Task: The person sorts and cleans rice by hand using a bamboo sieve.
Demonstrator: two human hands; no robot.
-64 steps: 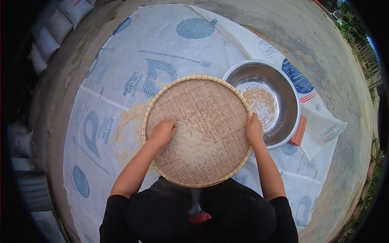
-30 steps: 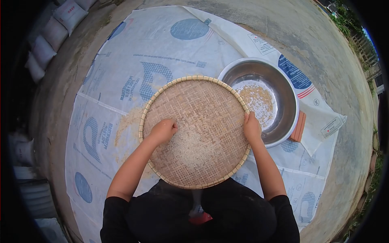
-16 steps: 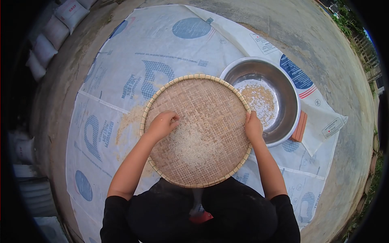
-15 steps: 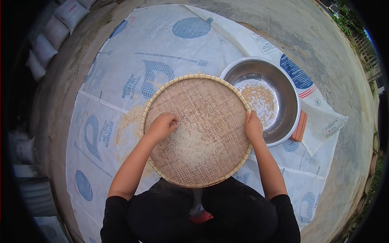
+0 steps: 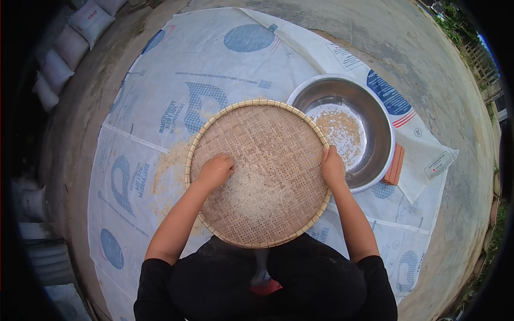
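Observation:
A round woven bamboo winnowing tray (image 5: 230,125) rests above my lap, its rim bound in pale strips. Pale rice grains (image 5: 259,195) are heaped near its middle and scatter thinly toward the far side. At the right rim, my right hand (image 5: 333,167) is closed around the edge, thumb on top. My left hand (image 5: 216,170) is over the tray at the upper left of the heap, fingers curled in and closed; what is between them is hidden.
Right of the tray stands a wide metal basin (image 5: 381,144) with husky grains (image 5: 340,131) in it, beside a reddish brick (image 5: 394,165). A printed white sheet (image 5: 144,176) covers the ground, with spilled husks (image 5: 174,160) on it. Filled sacks (image 5: 72,45) line the far left.
My left hand has shifted slightly and turned so its fingers point more downward over the grains. My right hand keeps its hold on the rim.

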